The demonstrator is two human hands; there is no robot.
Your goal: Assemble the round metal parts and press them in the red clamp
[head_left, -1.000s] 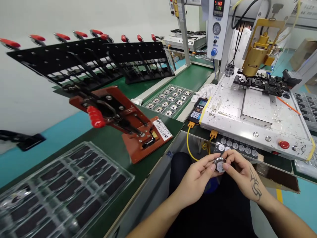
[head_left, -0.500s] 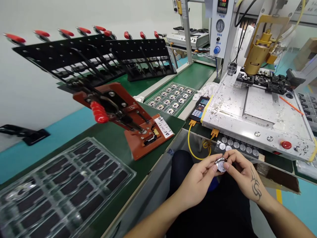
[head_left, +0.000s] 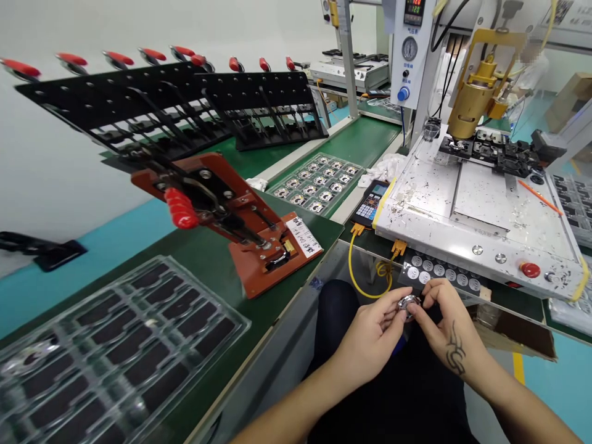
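A small round metal part (head_left: 407, 302) is held above my lap, between both hands. My left hand (head_left: 372, 339) pinches its left side with thumb and fingers. On its right side, my right hand (head_left: 446, 320) has its thumb on the part's face, with the fingers curled behind. Just beyond the hands, a dark sheet of round white stickers (head_left: 439, 270) lies at the bench edge.
A red-brown clamp fixture (head_left: 277, 265) and a clear tray with dark pockets (head_left: 124, 345) stand on the left bench. Another tray (head_left: 317, 182) holds several metal parts. At the right is a white machine (head_left: 472, 216) with a gold-coloured head (head_left: 472, 105). Black racks (head_left: 139, 102) stand behind.
The round part has tilted, and its pale face is now mostly covered by my right thumb. My right hand has turned and shifted slightly left. The whole view has moved a little.
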